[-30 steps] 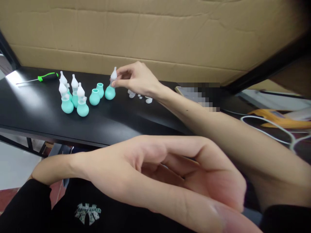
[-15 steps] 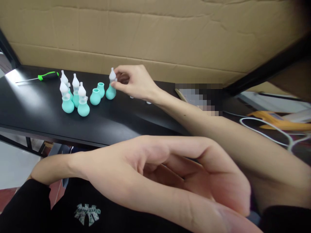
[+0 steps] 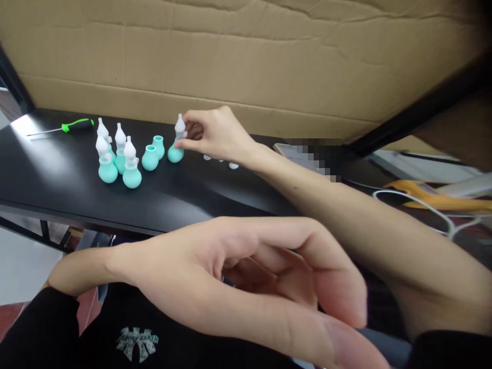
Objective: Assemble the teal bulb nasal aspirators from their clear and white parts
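Note:
My right hand [image 3: 219, 130] reaches across the black tabletop [image 3: 172, 200], its thumb and fingers pinching a nasal aspirator [image 3: 176, 152] by the side. That aspirator stands upright, a teal bulb topped by a whitish pointed nozzle. Close to the camera, my left hand [image 3: 246, 277] is loosely curved, thumb apart from the fingers, and nothing shows in it. Left of the held piece are two teal bulbs [image 3: 149, 158] without nozzles, their round mouths upward. Further left, several fitted aspirators [image 3: 131, 174] stand in a tight group.
A screwdriver [image 3: 65, 127] with a green and black handle lies at the far left. Small whitish pieces [image 3: 233, 165] sit under my right forearm. A cardboard wall [image 3: 192, 66] closes off the back. To the right are a white cable [image 3: 415, 200] and a yellow object [image 3: 418, 192].
The view has shifted slightly. The fingertips of my left hand have drawn a little to the left. My right hand keeps its grip on the aspirator, which stays in about the same place.

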The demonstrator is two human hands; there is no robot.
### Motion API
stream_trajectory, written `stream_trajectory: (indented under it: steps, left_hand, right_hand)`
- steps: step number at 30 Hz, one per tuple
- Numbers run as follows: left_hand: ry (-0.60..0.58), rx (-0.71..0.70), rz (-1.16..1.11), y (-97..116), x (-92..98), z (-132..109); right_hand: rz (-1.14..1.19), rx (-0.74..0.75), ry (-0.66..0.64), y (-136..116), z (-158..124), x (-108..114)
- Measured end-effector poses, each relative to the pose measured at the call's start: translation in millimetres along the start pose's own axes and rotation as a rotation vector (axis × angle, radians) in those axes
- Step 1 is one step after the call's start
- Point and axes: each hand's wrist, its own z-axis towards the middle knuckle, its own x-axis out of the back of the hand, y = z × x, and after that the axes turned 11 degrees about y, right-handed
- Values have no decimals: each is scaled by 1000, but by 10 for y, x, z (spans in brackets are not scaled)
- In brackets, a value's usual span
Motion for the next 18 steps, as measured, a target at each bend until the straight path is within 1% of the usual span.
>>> stream_trajectory:
  steps: [2,3,5,8,9,10,11,12,13,14,16,18]
  left_hand:
    - [12,-106,128,-38,25,0]
    - [89,-199,219,-68,31,3]
    - [343,-438,470,-150,42,24]
    - [697,-802,875,-290,106,96]
    - [804,-884,979,-325,146,127]
    - [898,-931,1065,-349,191,158]
    - [976,-938,1135,-359,239,184]
    - [1033,-905,1192,-356,284,204]
    - [1063,-841,1229,-342,323,216]
    - [1055,-779,1249,-319,353,219]
    - [944,-650,1232,-261,386,203]
    - [813,-569,1186,-210,394,172]
  right_hand:
    - [-43,1,2,-48,22,61]
    - [-56,-5,0,-73,38,106]
    - [-26,-41,-24,-136,65,229]
    - [162,-117,-62,-297,21,454]
    - [238,-139,-58,-370,-29,522]
    - [305,-160,-45,-449,-99,578]
    - [364,-180,-17,-529,-186,619]
    - [418,-190,6,-604,-284,644]
    - [469,-191,27,-671,-389,652]
    - [516,-191,46,-725,-493,645]
    - [578,-178,105,-785,-676,600]
    - [636,-157,161,-786,-802,539]
